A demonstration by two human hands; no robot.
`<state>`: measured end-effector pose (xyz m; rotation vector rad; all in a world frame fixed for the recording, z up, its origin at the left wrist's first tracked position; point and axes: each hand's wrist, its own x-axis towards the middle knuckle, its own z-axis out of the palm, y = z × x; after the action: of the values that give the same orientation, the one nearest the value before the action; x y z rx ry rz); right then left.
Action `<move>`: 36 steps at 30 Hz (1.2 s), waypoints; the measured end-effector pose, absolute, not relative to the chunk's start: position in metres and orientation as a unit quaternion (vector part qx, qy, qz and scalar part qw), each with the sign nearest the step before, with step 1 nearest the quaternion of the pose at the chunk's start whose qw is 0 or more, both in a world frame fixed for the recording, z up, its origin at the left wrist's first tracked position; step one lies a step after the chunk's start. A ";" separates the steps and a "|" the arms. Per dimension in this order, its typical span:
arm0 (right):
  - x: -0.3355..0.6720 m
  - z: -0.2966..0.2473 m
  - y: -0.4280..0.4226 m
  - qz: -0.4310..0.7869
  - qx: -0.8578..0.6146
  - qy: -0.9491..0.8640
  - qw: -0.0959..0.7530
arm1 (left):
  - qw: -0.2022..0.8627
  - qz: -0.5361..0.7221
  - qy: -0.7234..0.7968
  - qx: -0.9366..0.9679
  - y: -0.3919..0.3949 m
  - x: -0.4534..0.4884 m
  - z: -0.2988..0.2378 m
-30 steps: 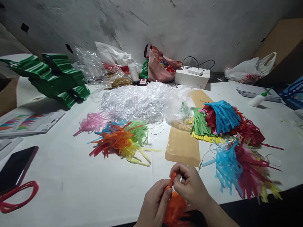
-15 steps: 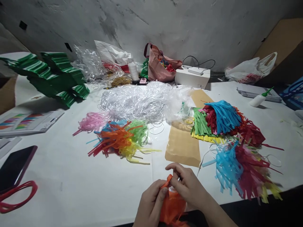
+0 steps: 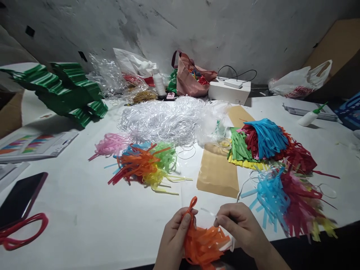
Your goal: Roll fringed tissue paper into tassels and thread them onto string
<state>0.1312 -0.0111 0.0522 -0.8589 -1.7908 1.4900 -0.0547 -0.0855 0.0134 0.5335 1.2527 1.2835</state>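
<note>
Near the table's front edge, my left hand (image 3: 177, 234) pinches an orange paper tassel (image 3: 203, 243) just below its twisted loop, which stands up above the fingers. The cut strips of the tassel fan out to the right and downward. My right hand (image 3: 241, 227) is closed on a thin white ribbon (image 3: 208, 212), whose free end sticks out leftward toward the tassel's loop. More of the ribbon runs from that hand toward the finished tassels on the right, where a blue tassel (image 3: 271, 193) and a dark red tassel (image 3: 299, 200) lie.
Loose tassels in several colours, an orange one (image 3: 140, 163) on top, lie left of centre. Behind them spreads a heap of white ribbon (image 3: 163, 118). A brown envelope (image 3: 217, 174), a phone (image 3: 22, 198), red-handled scissors (image 3: 25, 232) and a glue bottle (image 3: 308, 118) are on the table (image 3: 112, 225).
My right hand has drawn away to the right from the tassel's neck with the ribbon end. The orange loop now stands upright in my left hand, its strips more spread.
</note>
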 end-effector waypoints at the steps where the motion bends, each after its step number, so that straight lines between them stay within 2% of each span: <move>1: 0.131 0.053 -0.012 0.565 -0.324 -0.681 0.333 | 0.595 0.554 0.537 0.226 -0.086 -0.055 0.013; 18: 0.112 0.048 -0.014 0.532 -0.341 -0.696 0.340 | 0.587 0.577 0.511 0.247 -0.095 -0.045 0.011; 21: 0.109 0.045 -0.013 0.532 -0.354 -0.695 0.328 | 0.550 0.570 0.531 0.300 -0.095 -0.042 0.011; 27: 0.099 0.043 -0.014 0.525 -0.377 -0.697 0.312 | 0.419 0.504 0.539 0.529 -0.091 -0.050 0.008; 29: 0.097 0.043 -0.015 0.524 -0.366 -0.700 0.318 | 0.439 0.490 0.531 0.534 -0.088 -0.056 0.008; 33: 0.096 0.044 -0.015 0.512 -0.347 -0.720 0.315 | 0.544 0.534 0.519 0.387 -0.078 -0.058 0.014; 36: 0.096 0.043 -0.014 0.488 -0.344 -0.745 0.297 | 0.554 0.582 0.490 0.338 -0.071 -0.053 0.020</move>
<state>0.0956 -0.0144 0.0432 -0.9155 -1.9810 1.2987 -0.0527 -0.0707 0.0198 0.7981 1.1574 1.3759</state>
